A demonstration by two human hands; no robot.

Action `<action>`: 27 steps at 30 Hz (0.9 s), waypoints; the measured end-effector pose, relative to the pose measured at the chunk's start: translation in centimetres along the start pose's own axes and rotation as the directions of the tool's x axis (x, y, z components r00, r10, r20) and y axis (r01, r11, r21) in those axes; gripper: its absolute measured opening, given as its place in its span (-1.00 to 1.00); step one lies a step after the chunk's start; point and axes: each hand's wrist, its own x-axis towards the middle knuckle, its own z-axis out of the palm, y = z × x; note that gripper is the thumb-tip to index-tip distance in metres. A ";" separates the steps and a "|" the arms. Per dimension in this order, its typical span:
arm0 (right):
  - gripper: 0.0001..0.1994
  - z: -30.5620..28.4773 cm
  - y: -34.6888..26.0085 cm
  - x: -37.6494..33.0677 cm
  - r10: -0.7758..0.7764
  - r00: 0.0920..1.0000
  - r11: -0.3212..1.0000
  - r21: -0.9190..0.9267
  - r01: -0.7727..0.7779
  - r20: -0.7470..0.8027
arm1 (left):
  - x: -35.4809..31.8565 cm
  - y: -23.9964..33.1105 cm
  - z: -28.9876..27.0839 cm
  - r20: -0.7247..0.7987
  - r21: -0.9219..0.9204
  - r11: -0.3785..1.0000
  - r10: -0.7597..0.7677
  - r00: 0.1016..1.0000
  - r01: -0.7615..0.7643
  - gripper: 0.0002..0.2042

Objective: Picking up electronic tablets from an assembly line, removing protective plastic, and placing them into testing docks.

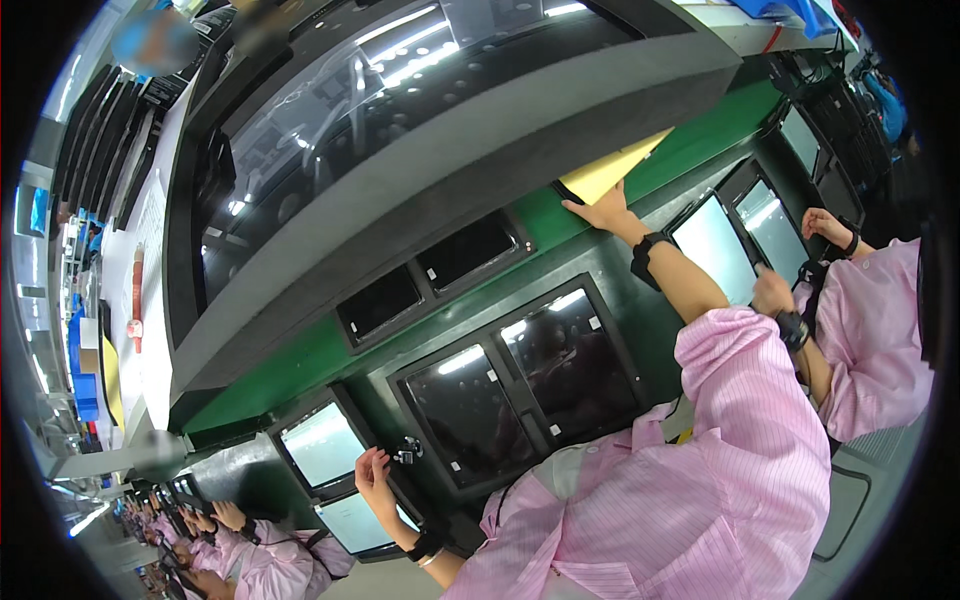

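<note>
My right hand reaches up under the grey shelf edge and grips the near edge of a flat yellow board. Its thumb is stretched out beside a dark corner; the other fingers are partly hidden. My left hand, fingers loosely bent and nothing visible in them, hovers beside a small shiny metal piece. Between my arms lies a black two-part tray holding two dark glossy screens. Farther back, a smaller black frame bears two dark panels.
A broad grey-edged shelf overhangs the green bench. Trays with lit screens flank my place. At right, a co-worker's hands work close to my right arm. More people sit at lower left. Black trays are stacked far left.
</note>
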 end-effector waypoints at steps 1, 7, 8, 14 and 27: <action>-0.06 -0.1 -0.7 0.2 -0.020 1.000 0.997 -0.068 0.020 -0.013 | -0.2 0.3 0.0 0.005 -0.002 1.000 0.016 1.000 -0.016 -0.76; -0.40 -2.4 -6.2 -0.6 0.093 0.994 0.970 -0.222 -0.102 -0.050 | -1.9 2.0 0.3 0.035 0.015 0.995 0.101 0.994 -0.102 -0.77; -0.45 -3.1 -6.3 -1.0 0.048 0.999 0.991 -0.128 -0.047 -0.001 | -2.0 2.1 0.4 0.027 0.036 0.997 0.074 0.997 -0.075 -0.77; -0.43 -5.9 -1.9 -1.4 -0.251 0.956 0.967 -0.090 0.240 -0.152 | -3.0 -0.7 -0.4 0.048 0.100 0.995 -0.006 0.999 0.001 -0.76; -0.11 2.5 -2.7 -1.4 0.088 0.996 0.984 -0.154 -0.088 -0.001 | -10.3 -18.6 -6.0 -0.767 -0.448 0.865 -0.502 0.400 0.227 -0.14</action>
